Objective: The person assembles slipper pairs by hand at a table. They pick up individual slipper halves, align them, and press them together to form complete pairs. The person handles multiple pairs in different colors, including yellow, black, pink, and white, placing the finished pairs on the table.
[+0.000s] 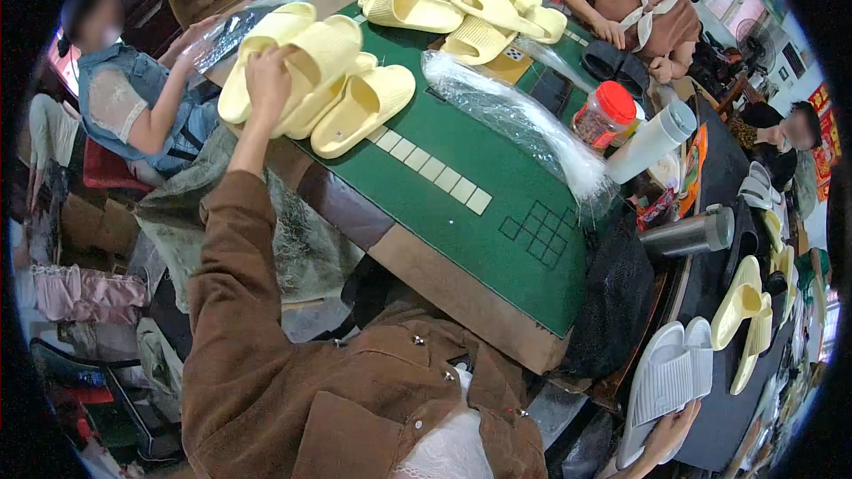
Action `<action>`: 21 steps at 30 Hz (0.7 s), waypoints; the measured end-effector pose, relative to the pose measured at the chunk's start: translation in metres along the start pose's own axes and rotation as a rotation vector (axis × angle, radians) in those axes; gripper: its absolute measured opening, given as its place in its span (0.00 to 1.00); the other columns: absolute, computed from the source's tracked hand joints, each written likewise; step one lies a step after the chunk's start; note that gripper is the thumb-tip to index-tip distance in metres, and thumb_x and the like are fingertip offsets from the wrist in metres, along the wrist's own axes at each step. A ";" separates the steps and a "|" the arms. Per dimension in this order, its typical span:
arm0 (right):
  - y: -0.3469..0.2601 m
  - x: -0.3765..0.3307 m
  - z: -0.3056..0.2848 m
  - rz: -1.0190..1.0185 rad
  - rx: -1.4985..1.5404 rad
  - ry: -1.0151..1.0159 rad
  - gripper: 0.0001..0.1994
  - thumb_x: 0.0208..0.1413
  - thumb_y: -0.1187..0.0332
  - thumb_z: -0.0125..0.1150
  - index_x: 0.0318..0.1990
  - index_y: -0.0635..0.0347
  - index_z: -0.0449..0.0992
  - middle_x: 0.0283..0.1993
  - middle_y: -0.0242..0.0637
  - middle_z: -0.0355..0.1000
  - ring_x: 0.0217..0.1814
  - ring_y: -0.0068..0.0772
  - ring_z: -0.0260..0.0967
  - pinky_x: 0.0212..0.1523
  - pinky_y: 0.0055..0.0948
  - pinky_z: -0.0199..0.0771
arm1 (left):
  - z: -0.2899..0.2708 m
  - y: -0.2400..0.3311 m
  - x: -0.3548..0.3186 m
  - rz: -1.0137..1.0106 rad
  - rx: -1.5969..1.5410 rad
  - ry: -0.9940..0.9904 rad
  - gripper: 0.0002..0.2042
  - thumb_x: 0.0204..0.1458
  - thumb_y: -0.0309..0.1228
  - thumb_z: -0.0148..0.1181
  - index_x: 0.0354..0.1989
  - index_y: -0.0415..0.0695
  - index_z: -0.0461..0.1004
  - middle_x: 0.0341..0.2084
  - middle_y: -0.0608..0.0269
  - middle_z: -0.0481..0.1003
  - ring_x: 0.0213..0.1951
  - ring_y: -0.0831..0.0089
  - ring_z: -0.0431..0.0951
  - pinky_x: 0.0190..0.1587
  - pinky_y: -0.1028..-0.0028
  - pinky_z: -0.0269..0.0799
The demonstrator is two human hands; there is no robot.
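My left hand point(269, 80) reaches to the far left of the table, its fingers closed on a pale yellow slipper point(321, 51) in a cluster of several. Another yellow slipper point(364, 111) from this cluster rests at the green mat's edge, sole down. At the lower right, my right hand point(672, 433) grips the side of a pair of grey slippers point(664, 381) with ribbed straps. Its thumb side is partly hidden behind them. A larger pile of yellow slippers point(475, 0) lies at the table's far side.
Clear plastic bags point(515, 115) lie across the green mat point(399, 204), beside a row of white tiles point(430, 164). A red-lidded jar point(603, 111), a white bottle point(652, 142) and a steel tumbler point(688, 232) stand at right. Yellow slippers point(741, 302) lie on a dark surface. Co-workers sit around.
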State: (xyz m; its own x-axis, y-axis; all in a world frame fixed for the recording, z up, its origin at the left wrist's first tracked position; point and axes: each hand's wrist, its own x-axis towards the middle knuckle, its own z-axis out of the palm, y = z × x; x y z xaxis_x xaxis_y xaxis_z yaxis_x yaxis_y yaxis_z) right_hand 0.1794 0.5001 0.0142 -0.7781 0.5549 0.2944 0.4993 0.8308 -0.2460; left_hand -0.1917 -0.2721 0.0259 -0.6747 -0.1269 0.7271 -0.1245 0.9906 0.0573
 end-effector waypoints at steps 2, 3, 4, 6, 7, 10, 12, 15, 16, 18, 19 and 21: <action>-0.005 -0.011 -0.013 -0.003 -0.031 -0.004 0.25 0.57 0.74 0.47 0.64 0.70 0.60 0.67 0.60 0.57 0.70 0.59 0.53 0.67 0.41 0.54 | 0.031 -0.007 0.020 -0.094 -0.038 -0.107 0.20 0.44 0.19 0.53 0.48 0.45 0.79 0.46 0.51 0.75 0.48 0.52 0.71 0.54 0.61 0.66; -0.005 -0.011 -0.013 0.000 -0.042 -0.001 0.25 0.57 0.74 0.47 0.64 0.70 0.61 0.67 0.60 0.57 0.70 0.59 0.53 0.67 0.42 0.54 | 0.054 -0.026 0.021 -0.138 -0.071 -0.120 0.20 0.45 0.20 0.53 0.49 0.46 0.78 0.49 0.47 0.73 0.52 0.50 0.69 0.57 0.61 0.64; -0.003 -0.008 -0.009 -0.008 -0.046 -0.006 0.25 0.57 0.74 0.47 0.63 0.70 0.61 0.67 0.61 0.57 0.70 0.60 0.53 0.67 0.42 0.53 | 0.079 -0.052 0.016 -0.187 -0.090 -0.133 0.20 0.46 0.21 0.53 0.50 0.46 0.78 0.52 0.44 0.71 0.56 0.49 0.66 0.60 0.61 0.61; 0.004 -0.004 -0.004 -0.018 -0.070 0.000 0.24 0.57 0.74 0.47 0.63 0.71 0.62 0.67 0.61 0.57 0.70 0.60 0.53 0.67 0.43 0.53 | 0.079 -0.061 0.003 -0.291 -0.303 -0.240 0.20 0.48 0.26 0.54 0.53 0.46 0.76 0.59 0.33 0.63 0.66 0.45 0.57 0.68 0.59 0.51; 0.009 -0.002 0.001 -0.025 -0.079 0.006 0.24 0.57 0.74 0.47 0.62 0.71 0.62 0.67 0.61 0.56 0.70 0.60 0.53 0.67 0.43 0.53 | 0.077 -0.066 -0.007 -0.277 -0.281 -0.204 0.20 0.48 0.27 0.54 0.53 0.46 0.76 0.59 0.34 0.63 0.66 0.45 0.57 0.68 0.59 0.51; -0.002 0.004 0.001 -0.013 -0.082 -0.001 0.22 0.57 0.74 0.48 0.60 0.71 0.65 0.66 0.59 0.59 0.68 0.59 0.56 0.66 0.41 0.55 | 0.068 -0.072 -0.019 -0.243 -0.236 -0.099 0.20 0.49 0.27 0.53 0.52 0.45 0.76 0.59 0.35 0.64 0.65 0.45 0.58 0.68 0.57 0.51; -0.004 0.001 -0.010 0.039 -0.015 -0.050 0.20 0.57 0.73 0.50 0.57 0.71 0.67 0.63 0.56 0.62 0.65 0.57 0.59 0.64 0.38 0.57 | 0.072 -0.058 -0.018 -0.248 -0.250 -0.048 0.19 0.49 0.26 0.53 0.52 0.44 0.76 0.58 0.36 0.65 0.65 0.46 0.59 0.67 0.56 0.51; -0.002 0.001 -0.022 0.062 0.204 -0.167 0.17 0.55 0.73 0.53 0.52 0.71 0.71 0.59 0.51 0.66 0.59 0.50 0.64 0.59 0.31 0.61 | 0.064 -0.043 -0.025 -0.135 -0.230 0.007 0.17 0.50 0.25 0.53 0.50 0.44 0.77 0.59 0.38 0.65 0.64 0.46 0.59 0.67 0.57 0.52; -0.004 -0.001 -0.024 0.026 0.272 -0.182 0.16 0.54 0.73 0.55 0.50 0.71 0.72 0.57 0.49 0.67 0.57 0.47 0.66 0.57 0.30 0.61 | 0.059 -0.035 -0.030 -0.152 -0.265 0.040 0.16 0.50 0.25 0.53 0.49 0.44 0.77 0.59 0.40 0.65 0.64 0.47 0.60 0.67 0.57 0.52; -0.027 -0.003 -0.028 -0.126 0.364 -0.191 0.16 0.52 0.73 0.57 0.48 0.72 0.73 0.55 0.47 0.69 0.55 0.43 0.67 0.54 0.29 0.63 | 0.032 -0.009 -0.044 -0.192 -0.324 0.102 0.15 0.51 0.24 0.53 0.47 0.43 0.78 0.59 0.42 0.65 0.64 0.48 0.60 0.66 0.58 0.54; -0.057 -0.006 -0.035 -0.224 0.383 -0.171 0.16 0.51 0.73 0.58 0.47 0.72 0.74 0.54 0.46 0.69 0.55 0.41 0.68 0.54 0.29 0.64 | 0.024 0.006 -0.047 -0.190 -0.379 0.095 0.14 0.52 0.24 0.53 0.47 0.43 0.78 0.59 0.44 0.65 0.63 0.49 0.61 0.66 0.59 0.54; -0.120 -0.018 -0.042 -0.262 0.531 -0.123 0.17 0.48 0.73 0.60 0.46 0.71 0.75 0.52 0.46 0.71 0.54 0.40 0.69 0.53 0.30 0.65 | 0.007 0.037 -0.056 -0.186 -0.492 0.081 0.13 0.53 0.24 0.53 0.46 0.43 0.78 0.59 0.47 0.65 0.63 0.51 0.62 0.65 0.60 0.55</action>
State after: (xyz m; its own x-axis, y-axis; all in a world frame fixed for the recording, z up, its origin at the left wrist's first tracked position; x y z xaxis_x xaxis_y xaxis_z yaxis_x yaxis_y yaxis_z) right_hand 0.1490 0.3921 0.0774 -0.9035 0.2996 0.3064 0.0514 0.7856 -0.6166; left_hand -0.1637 -0.2287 -0.0172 -0.6134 -0.3176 0.7231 0.1321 0.8615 0.4903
